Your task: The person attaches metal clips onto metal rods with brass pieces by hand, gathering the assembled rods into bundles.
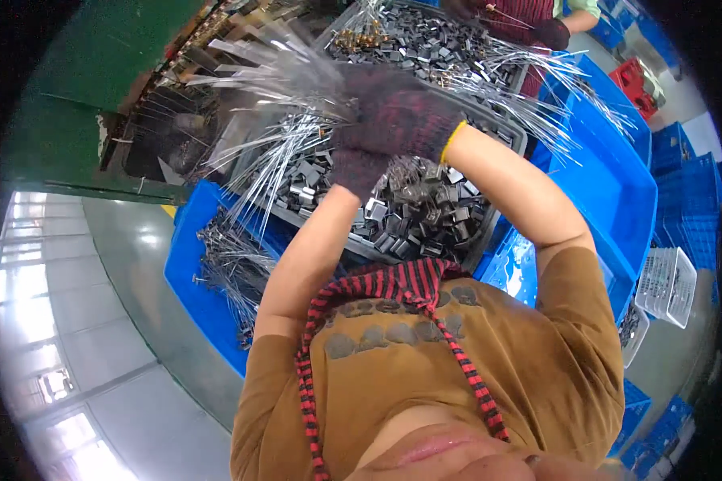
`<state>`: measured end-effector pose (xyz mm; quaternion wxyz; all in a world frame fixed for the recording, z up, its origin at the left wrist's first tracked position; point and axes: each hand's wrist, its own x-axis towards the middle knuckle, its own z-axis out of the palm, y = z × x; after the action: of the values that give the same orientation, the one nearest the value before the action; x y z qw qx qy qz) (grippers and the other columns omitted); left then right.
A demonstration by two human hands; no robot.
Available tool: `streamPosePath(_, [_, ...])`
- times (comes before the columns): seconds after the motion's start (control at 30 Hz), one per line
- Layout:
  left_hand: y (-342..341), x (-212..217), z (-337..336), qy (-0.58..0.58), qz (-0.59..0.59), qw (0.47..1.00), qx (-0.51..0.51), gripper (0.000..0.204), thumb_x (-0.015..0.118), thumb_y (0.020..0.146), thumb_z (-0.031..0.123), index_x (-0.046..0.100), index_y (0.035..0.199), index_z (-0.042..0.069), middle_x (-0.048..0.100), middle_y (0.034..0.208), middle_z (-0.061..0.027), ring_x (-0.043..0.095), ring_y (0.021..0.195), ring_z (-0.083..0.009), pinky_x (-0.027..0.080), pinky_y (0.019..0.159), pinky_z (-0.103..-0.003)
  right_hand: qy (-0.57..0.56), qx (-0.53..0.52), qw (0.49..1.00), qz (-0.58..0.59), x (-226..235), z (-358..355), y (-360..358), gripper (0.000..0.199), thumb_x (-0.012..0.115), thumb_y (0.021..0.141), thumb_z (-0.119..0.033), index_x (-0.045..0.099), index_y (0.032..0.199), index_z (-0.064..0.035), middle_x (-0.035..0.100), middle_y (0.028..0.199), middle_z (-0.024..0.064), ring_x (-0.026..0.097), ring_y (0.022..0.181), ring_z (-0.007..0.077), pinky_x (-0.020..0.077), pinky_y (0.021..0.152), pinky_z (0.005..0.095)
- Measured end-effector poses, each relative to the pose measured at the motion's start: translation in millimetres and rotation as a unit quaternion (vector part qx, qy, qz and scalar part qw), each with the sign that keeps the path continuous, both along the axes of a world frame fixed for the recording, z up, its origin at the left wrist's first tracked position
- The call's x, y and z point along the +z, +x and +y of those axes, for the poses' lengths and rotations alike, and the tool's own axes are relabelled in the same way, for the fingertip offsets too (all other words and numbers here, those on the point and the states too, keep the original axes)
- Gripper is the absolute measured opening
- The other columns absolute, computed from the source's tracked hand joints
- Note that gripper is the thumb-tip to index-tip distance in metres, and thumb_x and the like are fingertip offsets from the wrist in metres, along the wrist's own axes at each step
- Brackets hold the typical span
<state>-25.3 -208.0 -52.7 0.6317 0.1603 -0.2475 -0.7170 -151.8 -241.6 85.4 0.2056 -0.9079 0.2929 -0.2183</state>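
Observation:
Both of my hands wear dark maroon knit gloves and come together above a grey tray (361,249). My right hand (409,120) lies over my left hand (356,160) and hides most of its fingers. A bundle of thin silvery metal wires (277,84) fans out to the far left from between the gloves, smeared by motion. Both hands appear closed around its gathered end. Beneath them, the tray holds many small dark metal clips (429,212). More long silvery wires (277,164) lie across the tray's left side.
A blue bin (186,268) with wire pieces stands at left, another blue bin (610,192) at right. Green machinery (72,104) borders the far left. Across the tray, a co-worker's gloved hand (552,34) is near more wires. A white basket (666,284) stands at far right.

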Motion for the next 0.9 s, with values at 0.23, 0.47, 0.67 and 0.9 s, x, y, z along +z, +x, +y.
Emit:
streamPosePath(0.23, [42,-22,-5,-0.112,-0.363,0.877,0.295,0.038,0.065,0.098,0.018,0.059,0.133,0.005,0.068,0.121,-0.011,0.066,0.111,-0.0262,0.053,0.1,-0.038,0.065,0.063,0.99,-0.111,16,-21,-28,0.063,0.078,0.087,-0.038,0.059,0.137,-0.0048,0.067,0.125,0.0197,0.066,0.115,0.027,0.051,0.101,0.0385])
streamPosePath(0.47, [47,63,57,-0.073,-0.349,0.93,0.091,0.02,0.067,0.093,0.018,0.072,0.096,0.0,0.07,0.095,-0.0094,0.069,0.093,-0.0249,0.056,0.084,-0.04,0.092,0.025,0.995,-0.01,-66,-31,-67,0.049,0.068,0.096,-0.033,0.06,0.136,-0.0071,0.07,0.118,0.0188,0.071,0.104,0.0281,0.0544,0.094,0.0404])
streamPosePath(0.67, [17,46,55,0.171,-0.166,0.914,0.328,0.03,0.064,0.09,0.019,0.062,0.114,0.0,0.07,0.1,-0.0163,0.066,0.1,-0.0287,0.042,0.108,-0.042,0.199,0.011,0.977,0.075,-148,0,-92,0.045,0.064,0.094,-0.027,0.06,0.136,-0.0127,0.072,0.109,0.0196,0.07,0.095,0.0395,0.056,0.086,0.0452])
streamPosePath(0.9, [0,65,69,0.002,-0.293,0.933,0.21,0.025,0.067,0.094,0.033,0.059,0.093,0.009,0.06,0.084,-0.0089,0.056,0.084,-0.0279,0.046,0.085,-0.049,0.031,0.039,0.99,-0.129,-109,-57,-65,0.046,0.074,0.088,-0.039,0.069,0.123,-0.0107,0.072,0.112,0.0181,0.067,0.107,0.0362,0.0527,0.094,0.0443])
